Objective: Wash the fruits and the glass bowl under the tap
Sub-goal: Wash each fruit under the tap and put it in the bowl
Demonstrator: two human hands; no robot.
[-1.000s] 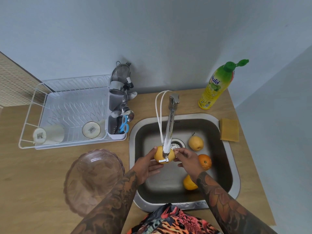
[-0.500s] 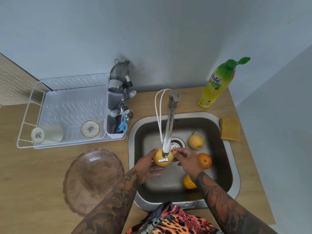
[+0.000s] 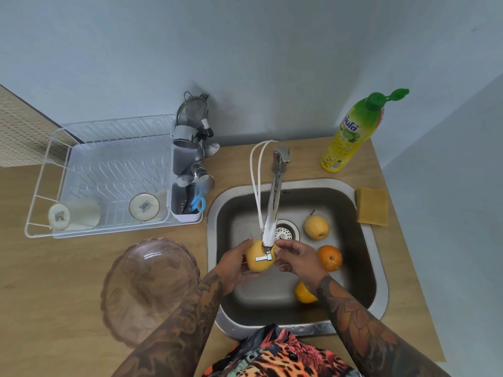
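Under the tap spout point(image 3: 272, 213) a yellow pear point(image 3: 257, 261) is held over the steel sink point(image 3: 378, 281). My left hand point(image 3: 234, 265) cups and grips it from the left. My right hand point(image 3: 298, 259) touches its right side with curled fingertips. In the basin lie another yellow pear point(image 3: 316, 227), an orange point(image 3: 330, 258) and a yellow-orange fruit point(image 3: 303, 293) partly hidden by my right forearm. The pink glass bowl point(image 3: 149, 287) stands on the wooden counter left of the sink.
A white dish rack point(image 3: 103, 170) with two cups and a cutlery holder point(image 3: 187, 197) stands at the back left. A green-yellow dish soap bottle point(image 3: 353, 131) and a yellow sponge point(image 3: 372, 206) sit right of the sink. White hoses point(image 3: 255, 186) run beside the tap.
Both hands have kept the pear under the spout, turning it slightly. My right fingers have shifted a little on its right side.
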